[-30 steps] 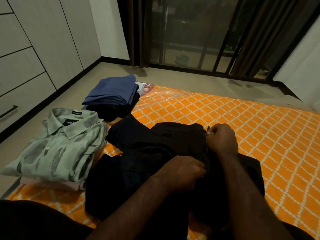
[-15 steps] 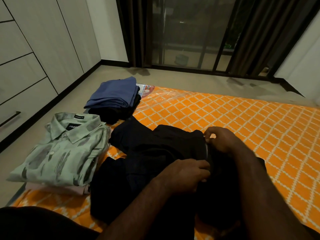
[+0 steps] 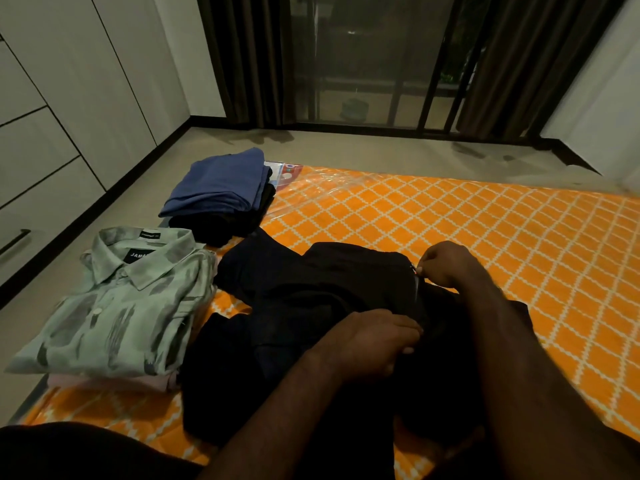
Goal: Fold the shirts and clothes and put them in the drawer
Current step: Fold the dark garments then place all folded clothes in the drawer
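Note:
A black garment [image 3: 311,299] lies rumpled on the orange patterned mattress [image 3: 485,244] in front of me. My right hand [image 3: 445,263] pinches a small metal zip or fastener at the garment's far edge. Nearer to me, my left hand [image 3: 372,344] grips the black cloth just below that spot. To the left lies a folded pale green patterned shirt [image 3: 117,303] on top of a pink folded piece [image 3: 114,382]. Behind it sits a folded blue garment [image 3: 221,185] on a dark folded one [image 3: 228,223].
White wardrobe drawers [image 3: 38,161] with a dark handle line the left wall. Beyond the mattress are grey floor [image 3: 381,150], dark curtains [image 3: 242,57] and a glass sliding door [image 3: 367,57]. A clear plastic wrapper [image 3: 304,181] covers the mattress's far left corner.
The view has tilted slightly. My right hand has shifted its pinch along the garment's far edge, while my left hand keeps its grip lower down. The folded piles have not moved.

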The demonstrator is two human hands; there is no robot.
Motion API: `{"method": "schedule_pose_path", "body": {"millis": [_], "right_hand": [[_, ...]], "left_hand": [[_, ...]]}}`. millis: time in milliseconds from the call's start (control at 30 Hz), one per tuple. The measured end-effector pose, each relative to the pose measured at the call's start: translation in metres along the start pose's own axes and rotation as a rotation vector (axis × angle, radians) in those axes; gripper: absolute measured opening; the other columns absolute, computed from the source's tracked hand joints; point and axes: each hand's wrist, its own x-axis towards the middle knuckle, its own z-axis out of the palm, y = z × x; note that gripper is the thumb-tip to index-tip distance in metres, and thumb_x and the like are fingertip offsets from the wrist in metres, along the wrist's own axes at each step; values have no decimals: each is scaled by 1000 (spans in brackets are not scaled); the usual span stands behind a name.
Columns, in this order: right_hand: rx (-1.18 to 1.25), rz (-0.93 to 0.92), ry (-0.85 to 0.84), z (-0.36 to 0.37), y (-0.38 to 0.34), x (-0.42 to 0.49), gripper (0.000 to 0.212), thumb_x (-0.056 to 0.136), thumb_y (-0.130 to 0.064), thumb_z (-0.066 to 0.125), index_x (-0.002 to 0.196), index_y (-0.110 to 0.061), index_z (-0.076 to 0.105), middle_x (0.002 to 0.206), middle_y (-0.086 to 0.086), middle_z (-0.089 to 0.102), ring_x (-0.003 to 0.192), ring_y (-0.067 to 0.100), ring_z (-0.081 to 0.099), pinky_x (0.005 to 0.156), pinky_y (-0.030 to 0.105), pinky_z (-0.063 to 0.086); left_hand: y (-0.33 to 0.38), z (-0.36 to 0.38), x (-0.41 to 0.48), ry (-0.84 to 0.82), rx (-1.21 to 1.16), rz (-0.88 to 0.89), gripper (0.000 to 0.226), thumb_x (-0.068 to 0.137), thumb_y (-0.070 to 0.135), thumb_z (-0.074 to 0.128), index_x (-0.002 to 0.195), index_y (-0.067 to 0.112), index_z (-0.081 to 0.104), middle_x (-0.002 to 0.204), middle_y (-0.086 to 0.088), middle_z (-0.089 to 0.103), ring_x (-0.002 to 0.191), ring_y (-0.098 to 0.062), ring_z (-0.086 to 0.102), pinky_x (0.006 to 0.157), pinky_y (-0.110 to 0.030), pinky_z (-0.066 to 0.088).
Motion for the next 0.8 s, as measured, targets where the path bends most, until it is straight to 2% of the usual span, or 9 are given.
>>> {"method": "schedule_pose_path", "body": {"millis": [133, 233, 333, 400, 467, 567, 633, 700, 800], "right_hand": [[14, 91, 54, 7, -5, 0, 14, 85, -17, 68, 81, -7, 76, 84, 12, 71, 73, 30, 66, 69, 37, 60], [64, 101, 74, 11, -7, 2, 15, 87, -12, 67, 87, 0, 77, 86, 16, 73, 74, 30, 66, 65, 33, 55], [336, 154, -16, 5, -3, 2, 13, 90, -6, 69, 98, 1, 76, 89, 16, 74, 75, 27, 66, 64, 31, 54], [537, 230, -93, -4, 0, -3, 16, 89, 7, 67, 100, -2, 74, 98, 17, 74, 86, 29, 70, 71, 40, 60], [700, 269, -144, -12, 1, -13, 26, 87, 18, 62, 98, -3, 74, 105, 22, 72, 94, 34, 71, 74, 42, 62], [921, 238, -146, -21, 4, -31, 27, 84, 23, 59, 94, 2, 72, 103, 23, 69, 89, 34, 68, 59, 31, 61], [1031, 221, -78, -25, 4, -41, 19, 83, 22, 62, 93, 9, 71, 99, 24, 68, 86, 31, 67, 54, 26, 60], [1113, 242, 11, -25, 4, -48, 7, 85, 12, 67, 92, 10, 70, 97, 23, 68, 80, 27, 67, 57, 27, 61], [979, 280, 184, -17, -2, -58, 22, 78, -12, 85, 85, 4, 72, 87, 18, 74, 71, 25, 71, 62, 35, 63]], "left_hand": [[1, -3, 2, 12, 2, 19, 15, 98, 17, 59, 107, 13, 69, 129, 2, 65, 103, -26, 61, 73, -38, 53], [0, -1, 1, 21, 10, 19, 16, 99, 20, 57, 109, 15, 68, 129, 4, 64, 103, -25, 61, 70, -40, 55], [1, 0, 1, 24, 52, -1, 18, 99, 24, 57, 113, 16, 67, 129, 5, 62, 105, -24, 60, 70, -43, 57], [3, -3, 1, 1, 74, -10, 21, 100, 24, 57, 116, 15, 66, 129, 3, 61, 108, -24, 59, 73, -45, 56], [3, -6, 3, -9, 86, -10, 21, 98, 25, 59, 114, 14, 66, 127, 2, 61, 110, -25, 60, 75, -45, 56], [3, -8, 6, -59, 92, -37, 19, 95, 27, 61, 110, 16, 68, 124, 3, 61, 110, -24, 62, 77, -46, 57], [5, -9, 7, -112, 100, -51, 16, 94, 26, 63, 106, 18, 68, 119, 4, 62, 108, -24, 63, 78, -47, 57], [9, -11, 7, -161, 127, -64, 14, 92, 26, 64, 102, 18, 68, 114, 2, 64, 104, -25, 64, 79, -45, 57], [19, -17, 4, -196, 201, -100, 13, 92, 27, 65, 102, 19, 68, 109, 0, 66, 102, -25, 64, 77, -42, 55]]}}
